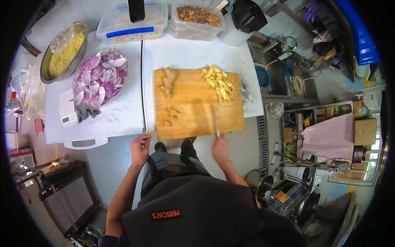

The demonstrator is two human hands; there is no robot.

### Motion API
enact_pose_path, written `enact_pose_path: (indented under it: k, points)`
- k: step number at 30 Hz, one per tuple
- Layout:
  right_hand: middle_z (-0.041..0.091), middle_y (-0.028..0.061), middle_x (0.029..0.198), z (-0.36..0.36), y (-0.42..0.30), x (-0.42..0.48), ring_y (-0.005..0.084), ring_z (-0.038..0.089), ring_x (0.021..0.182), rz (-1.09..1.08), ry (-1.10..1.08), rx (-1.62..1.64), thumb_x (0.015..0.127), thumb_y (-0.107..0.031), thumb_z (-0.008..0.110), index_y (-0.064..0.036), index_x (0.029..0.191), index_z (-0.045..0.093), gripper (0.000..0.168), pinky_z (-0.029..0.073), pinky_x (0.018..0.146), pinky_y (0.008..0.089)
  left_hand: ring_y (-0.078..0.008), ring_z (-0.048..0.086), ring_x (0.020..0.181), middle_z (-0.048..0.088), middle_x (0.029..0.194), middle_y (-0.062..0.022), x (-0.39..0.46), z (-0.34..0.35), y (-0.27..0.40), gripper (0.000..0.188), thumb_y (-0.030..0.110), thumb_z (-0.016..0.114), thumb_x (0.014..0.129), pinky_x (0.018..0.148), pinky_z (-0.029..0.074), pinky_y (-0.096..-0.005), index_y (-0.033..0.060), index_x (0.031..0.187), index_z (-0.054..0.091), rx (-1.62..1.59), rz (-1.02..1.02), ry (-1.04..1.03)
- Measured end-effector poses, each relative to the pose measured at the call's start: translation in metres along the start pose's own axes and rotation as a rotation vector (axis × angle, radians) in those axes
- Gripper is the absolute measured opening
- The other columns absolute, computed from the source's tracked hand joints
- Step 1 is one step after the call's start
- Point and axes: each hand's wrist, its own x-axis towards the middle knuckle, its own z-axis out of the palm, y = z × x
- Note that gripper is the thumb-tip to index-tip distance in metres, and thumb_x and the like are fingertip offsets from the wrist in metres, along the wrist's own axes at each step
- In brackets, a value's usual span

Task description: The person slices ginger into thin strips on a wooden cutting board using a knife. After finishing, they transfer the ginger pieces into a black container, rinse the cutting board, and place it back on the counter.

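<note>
My right hand (pixel 220 148), slightly blurred, grips a knife (pixel 217 126) at the front right edge of the wooden cutting board (pixel 191 123); its blade points away from me over the board. Just past the board's front left corner is my left hand (pixel 141 148), fingers loosely curled and nothing seen in them. An unsliced ginger root (pixel 168 82) lies at the back left of the board. Sliced ginger (pixel 218 82) is heaped at the back right. Small brownish ginger scraps (pixel 172 113) sit at the front left.
To the left stand a bowl of cut red onion (pixel 101 77) on a white scale (pixel 68 108) and a metal bowl of yellow noodles (pixel 66 57). Lidded plastic tubs (pixel 132 29) and a phone (pixel 136 10) line the back. A metal sink (pixel 277 80) lies right.
</note>
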Motion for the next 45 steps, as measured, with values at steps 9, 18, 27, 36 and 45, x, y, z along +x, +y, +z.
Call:
enact_pose_path:
  k: [9,18,27,36,45]
  points:
    - [0.066,0.0299,0.076,0.036,0.015,-0.020,0.0466,0.067,0.071,-0.074,-0.054,-0.254,0.093,-0.008,0.047,0.012,0.104,0.053,0.023,0.055,0.065,0.0546,-0.0127,0.065,0.080,0.073,0.090,-0.0077,-0.027,-0.015,-0.043,0.012,0.007,0.067,0.093,0.068,0.052,-0.0273,-0.0002,0.102,0.073,0.013,-0.067,0.048]
    - [0.066,0.0273,0.071,0.036,-0.053,0.031,0.0452,0.068,0.068,-0.256,0.044,-0.202,0.092,-0.010,0.055,0.004,0.098,0.051,0.016,0.055,0.061,0.0532,-0.0142,0.068,0.082,0.074,0.093,-0.0113,-0.017,-0.021,-0.012,0.014,0.007,0.065,0.095,0.072,0.055,-0.0288,-0.0025,0.103,0.072,-0.021,-0.056,0.062]
    - [0.069,0.0233,0.076,0.027,-0.025,0.042,0.0411,0.070,0.069,-0.517,-0.121,-0.454,0.090,-0.009,0.057,0.001,0.098,0.053,0.013,0.054,0.061,0.0503,-0.0122,0.066,0.081,0.073,0.087,-0.0077,-0.046,-0.022,-0.042,0.017,0.010,0.066,0.094,0.070,0.053,-0.0272,-0.0016,0.104,0.073,-0.009,-0.192,0.109]
    - [0.048,0.0030,0.064,-0.026,-0.020,0.038,0.0164,0.046,0.048,0.336,-0.726,0.991,0.097,-0.022,0.062,-0.008,0.088,0.049,0.021,0.043,0.047,0.0375,-0.0338,0.063,0.107,0.064,0.122,-0.0191,-0.014,0.014,0.025,0.046,0.019,0.076,0.086,0.090,0.054,-0.0409,0.0032,0.126,0.062,0.135,0.136,0.036]
    - [0.042,-0.0010,0.061,-0.047,-0.034,0.057,0.0119,0.041,0.048,0.519,-0.978,1.157,0.100,-0.032,0.059,-0.011,0.075,0.047,0.035,0.037,0.047,0.0304,-0.0462,0.030,0.142,0.028,0.156,-0.0283,0.027,0.116,0.078,0.105,0.064,0.067,0.082,0.117,0.026,-0.0532,0.0001,0.155,0.027,0.389,0.399,0.050]
